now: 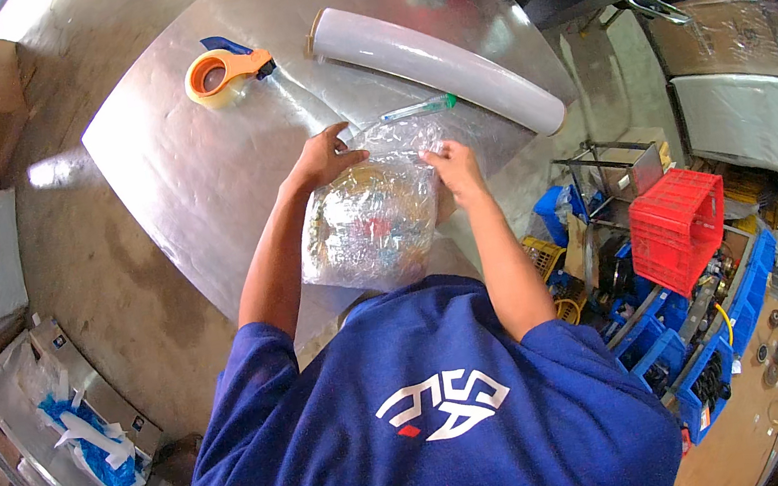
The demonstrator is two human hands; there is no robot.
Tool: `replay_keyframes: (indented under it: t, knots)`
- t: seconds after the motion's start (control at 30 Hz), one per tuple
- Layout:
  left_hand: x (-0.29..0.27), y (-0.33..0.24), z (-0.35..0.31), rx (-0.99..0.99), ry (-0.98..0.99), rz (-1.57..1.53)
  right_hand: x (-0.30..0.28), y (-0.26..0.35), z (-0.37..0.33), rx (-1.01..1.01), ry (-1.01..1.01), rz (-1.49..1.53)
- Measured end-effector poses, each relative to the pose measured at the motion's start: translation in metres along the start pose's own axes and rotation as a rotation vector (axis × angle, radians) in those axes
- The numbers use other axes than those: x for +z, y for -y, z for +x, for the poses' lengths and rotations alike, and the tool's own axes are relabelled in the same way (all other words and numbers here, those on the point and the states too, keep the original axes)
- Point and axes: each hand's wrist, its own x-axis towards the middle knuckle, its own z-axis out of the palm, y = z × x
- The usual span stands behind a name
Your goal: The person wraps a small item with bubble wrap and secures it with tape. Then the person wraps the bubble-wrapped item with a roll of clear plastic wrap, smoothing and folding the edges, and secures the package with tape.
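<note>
Head view looks down on a round bundle point(371, 225) swathed in clear film, lying at the near edge of a metal table point(186, 163). Both hands pinch loose film at its far side — left hand point(324, 157) and right hand point(453, 168), fingers closed on the wrap, seemingly to pull it taut. Beyond lie a pen point(419, 108), a film roll point(437, 60) and an orange tape dispenser point(223, 72). Right of the table, a red crate point(676, 225) — contents unclear — sits above blue bins point(697, 353) holding small parts.
</note>
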Motion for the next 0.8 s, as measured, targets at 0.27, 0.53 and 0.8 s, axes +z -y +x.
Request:
replay_keyframes:
  t: [0.27,0.53,0.8]
  knots:
    - [0.010,0.022,-0.023,0.044,-0.279,-0.207,0.041,0.023,0.002,-0.283,-0.170,0.204]
    - [0.008,0.030,-0.062,0.021,-0.301,-0.342,0.035,0.021,0.005,-0.401,0.072,0.250]
    - [0.022,0.030,-0.096,0.444,-0.505,0.199,0.001,0.023,-0.032,-0.844,0.260,-0.358]
